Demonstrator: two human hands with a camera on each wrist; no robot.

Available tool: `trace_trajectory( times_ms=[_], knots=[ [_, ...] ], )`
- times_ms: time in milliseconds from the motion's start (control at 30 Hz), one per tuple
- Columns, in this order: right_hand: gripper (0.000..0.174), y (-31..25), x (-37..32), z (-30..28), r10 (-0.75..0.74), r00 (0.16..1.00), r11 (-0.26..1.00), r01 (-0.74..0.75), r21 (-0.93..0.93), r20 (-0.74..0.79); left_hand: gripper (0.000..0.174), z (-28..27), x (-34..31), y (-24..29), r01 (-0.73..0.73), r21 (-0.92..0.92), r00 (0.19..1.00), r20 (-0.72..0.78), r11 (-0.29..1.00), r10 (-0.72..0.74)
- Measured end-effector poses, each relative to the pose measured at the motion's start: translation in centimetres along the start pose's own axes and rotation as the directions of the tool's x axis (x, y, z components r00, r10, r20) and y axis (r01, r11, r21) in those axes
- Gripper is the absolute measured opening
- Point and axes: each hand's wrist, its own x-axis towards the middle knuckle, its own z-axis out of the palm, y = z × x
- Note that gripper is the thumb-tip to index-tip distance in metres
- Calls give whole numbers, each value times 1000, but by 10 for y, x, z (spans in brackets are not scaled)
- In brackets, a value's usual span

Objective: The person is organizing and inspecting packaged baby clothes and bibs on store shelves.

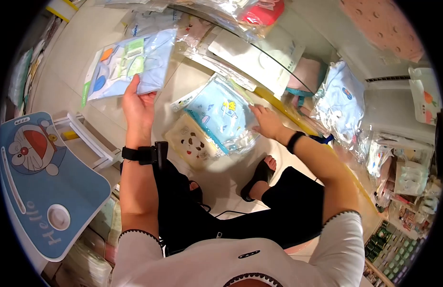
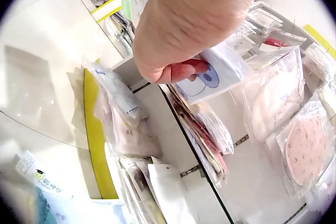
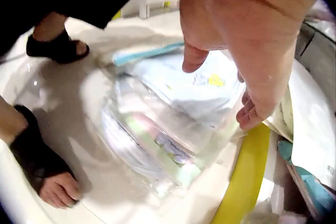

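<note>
My left hand (image 1: pixel 138 111) grips a clear plastic packet of light-blue folded cloth (image 1: pixel 157 55) by its near edge, thumb on top. Orange, green and blue patches show on its front. In the left wrist view, the fingers (image 2: pixel 184 70) curl at the edge of that packet. On the floor lies a pile of packets. Its top one is a light-blue packet (image 1: pixel 216 107) with a yellow cartoon print, and a cream packet (image 1: pixel 190 143) with a bear face lies beside it. My right hand (image 1: pixel 270 123) is at the light-blue packet's right side, fingers loosely extended and thumb apart.
A low shelf with a yellow edge (image 1: pixel 298 117) runs along the right, full of bagged goods. A bagged light-blue garment (image 1: pixel 343 98) stands on it. At left is a blue cartoon lap table (image 1: pixel 82 191). My sandalled foot (image 1: pixel 258 179) is just below the pile.
</note>
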Motion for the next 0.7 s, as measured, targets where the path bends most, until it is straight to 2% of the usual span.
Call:
trace_trajectory(
  times_ms=[33,133,167,267,300,333,400,533,567,667,700],
  knots=[
    [53,-4,16,12,64,996,997,-66,-27,-70,34,0,0,0,11,-5,1000,-11,1000,-11],
    [49,-18,52,36,380,925,917,-376,135,-5,27,10,-9,3,0,29,1000,-18,1000,1],
    [40,-24,58,43,418,908,866,-411,284,40,27,11,-11,5,-7,28,1000,-26,1000,7],
    [32,-56,44,45,124,992,925,-126,360,27,27,14,-14,3,29,14,999,-36,999,-29],
    [30,-73,32,42,5,993,927,38,373,-114,26,11,-11,5,50,-4,998,-36,999,-50],
    [28,-90,17,39,-115,961,910,204,362,-252,26,7,-9,7,69,-23,997,-40,997,-69],
    [29,-115,-5,29,-176,974,845,223,486,-141,26,5,-5,5,65,-22,998,-13,998,-65],
    [26,-124,-11,36,-11,1000,858,15,514,-11,25,12,-4,2,42,9,999,-14,999,-42],
    [25,-115,-5,43,-19,993,886,69,459,-113,24,13,-4,0,45,18,999,-8,999,-45],
    [28,-79,16,59,152,984,812,-70,579,-95,24,18,-7,-1,77,13,997,-20,997,-77],
    [28,-62,23,64,154,981,855,-71,514,-120,24,19,-8,-2,81,16,997,-14,997,-80]
  ],
)
